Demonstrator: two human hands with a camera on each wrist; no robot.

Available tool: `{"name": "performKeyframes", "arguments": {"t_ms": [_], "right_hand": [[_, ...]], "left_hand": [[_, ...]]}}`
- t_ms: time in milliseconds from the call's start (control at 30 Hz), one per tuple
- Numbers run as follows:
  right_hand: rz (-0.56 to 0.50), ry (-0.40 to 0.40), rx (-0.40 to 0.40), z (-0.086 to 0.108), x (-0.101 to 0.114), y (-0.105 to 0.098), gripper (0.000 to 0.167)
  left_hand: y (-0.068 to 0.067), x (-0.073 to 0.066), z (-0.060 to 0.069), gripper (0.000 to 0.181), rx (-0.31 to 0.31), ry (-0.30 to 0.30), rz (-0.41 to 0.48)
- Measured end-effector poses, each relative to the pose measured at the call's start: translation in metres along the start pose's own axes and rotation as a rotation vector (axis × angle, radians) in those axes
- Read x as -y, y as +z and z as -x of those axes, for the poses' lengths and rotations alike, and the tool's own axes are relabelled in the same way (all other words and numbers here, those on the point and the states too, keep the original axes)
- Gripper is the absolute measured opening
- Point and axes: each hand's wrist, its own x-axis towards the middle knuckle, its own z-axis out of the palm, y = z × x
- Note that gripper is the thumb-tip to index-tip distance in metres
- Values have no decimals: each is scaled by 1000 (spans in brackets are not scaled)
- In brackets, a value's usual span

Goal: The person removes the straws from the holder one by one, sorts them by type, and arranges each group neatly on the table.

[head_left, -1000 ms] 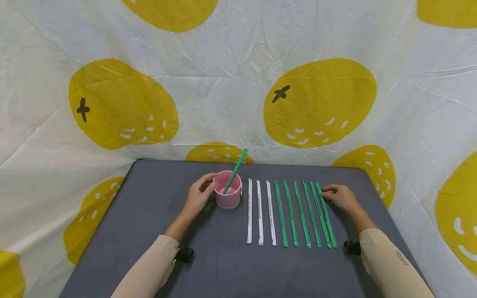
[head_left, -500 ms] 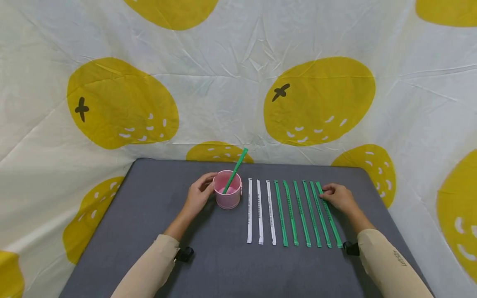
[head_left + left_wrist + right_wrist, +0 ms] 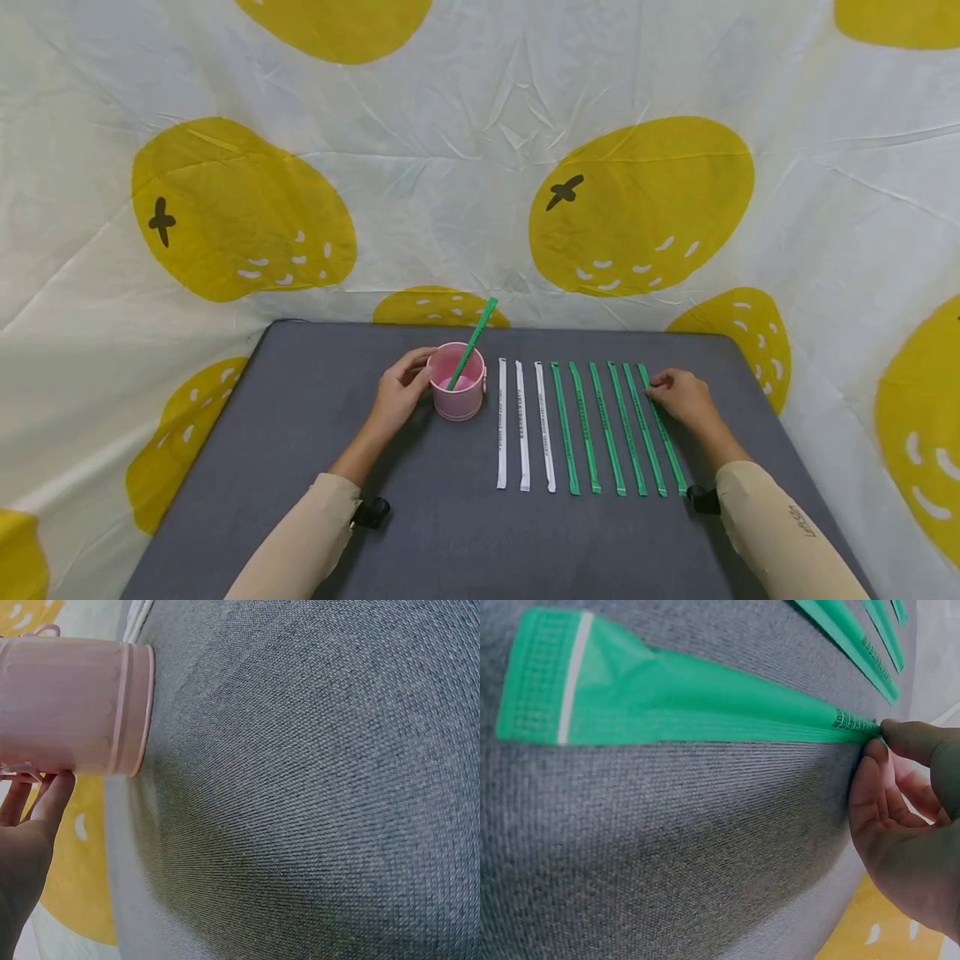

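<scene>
In the head view, my left hand (image 3: 399,390) holds the left side of a small pink bucket (image 3: 458,406). One green paper-wrapped straw (image 3: 474,342) leans inside it, its upper end above the rim. The left wrist view shows fingertips (image 3: 58,791) against the bucket wall (image 3: 64,705) beside its handle. My right hand (image 3: 681,393) pinches the rightmost green wrapped straw (image 3: 666,437) near its far end. Seen from the right wrist, thumb and finger meet on that straw (image 3: 720,697), which lies along the table surface.
Several green wrapped straws (image 3: 605,421) lie in a row left of the pinched one. Three white wrapped straws (image 3: 523,433) lie between them and the bucket. A dark grey table (image 3: 450,542) is backed by a white cloth (image 3: 442,208) with yellow fruit shapes.
The rightmost green straw's near end has swung right, away from its neighbour, and its far end has shifted slightly right. The left hand and bucket have stayed put.
</scene>
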Motion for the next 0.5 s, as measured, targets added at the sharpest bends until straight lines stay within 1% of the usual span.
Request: {"name": "performKeyframes", "arguments": {"t_ms": [100,200,300,500], "right_hand": [[21,9,-13,1,2,0,30],[23,21,-20,2,4,1,29],[20,24,-31,3,4,2,28],[5,25,-40,5,3,2,27]], "left_hand": [[-1,5,-2,37,0,-9,5],[-2,15,-5,38,2,-13,0],[-3,25,-8,38,-3,-3,-16],[-2,29,-6,36,-27,22,-23]]}}
